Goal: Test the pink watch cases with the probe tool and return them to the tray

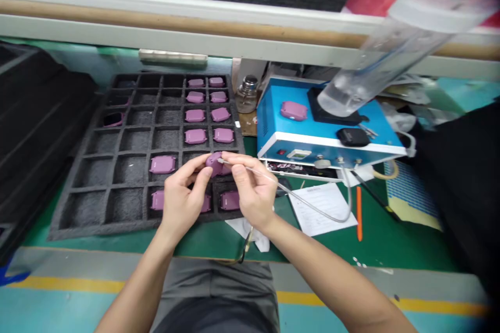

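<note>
Above the front part of a black foam tray [142,226], my left hand [184,197] pinches a small purple watch case [213,163] between thumb and fingers. My right hand [255,195] is closed round the end of a clear thin tube [308,205], its tip touching or very near the case. Fingers partly hide the case and the tip. More purple watch cases [195,136] lie in the tray's right-hand pockets, and another case [162,165] sits just left of my left hand. The tube runs from the front of a blue box-shaped machine [269,112].
On the machine stand a tilted clear cylinder [375,70], a purple case [294,110] and a black piece [353,137]. A glass bottle [247,94] is behind the tray. Paper [312,221] and an orange stick [359,213] lie right. Black foam trays [35,130] are stacked left.
</note>
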Demonstrator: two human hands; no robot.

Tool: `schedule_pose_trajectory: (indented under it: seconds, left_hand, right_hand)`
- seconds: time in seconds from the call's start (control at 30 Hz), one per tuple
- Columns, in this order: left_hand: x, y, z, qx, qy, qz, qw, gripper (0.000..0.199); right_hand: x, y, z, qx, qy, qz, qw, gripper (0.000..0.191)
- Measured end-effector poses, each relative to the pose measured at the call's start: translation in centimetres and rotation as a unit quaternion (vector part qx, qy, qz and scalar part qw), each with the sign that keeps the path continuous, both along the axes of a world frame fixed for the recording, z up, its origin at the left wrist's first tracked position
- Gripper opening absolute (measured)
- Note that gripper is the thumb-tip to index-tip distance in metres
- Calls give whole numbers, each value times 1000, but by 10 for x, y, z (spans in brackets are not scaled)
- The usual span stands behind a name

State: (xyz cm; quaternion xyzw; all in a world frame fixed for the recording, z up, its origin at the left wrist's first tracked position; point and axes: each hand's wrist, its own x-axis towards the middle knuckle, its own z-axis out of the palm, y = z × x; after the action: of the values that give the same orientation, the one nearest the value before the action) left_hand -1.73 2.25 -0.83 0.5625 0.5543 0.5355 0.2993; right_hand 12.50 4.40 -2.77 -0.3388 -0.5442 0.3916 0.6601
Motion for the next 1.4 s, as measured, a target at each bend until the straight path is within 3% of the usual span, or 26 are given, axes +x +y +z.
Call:
schedule_pose_trajectory:
  seconds: [0.37,1.4]
  left_hand:
    - [-2,4,-3,13,33,17,999,32]
    - [-3,3,-3,5,17,14,1000,31]
  right_hand:
    - [1,5,3,4,14,17,1000,14]
    - [1,4,2,-4,31,32,999,13]
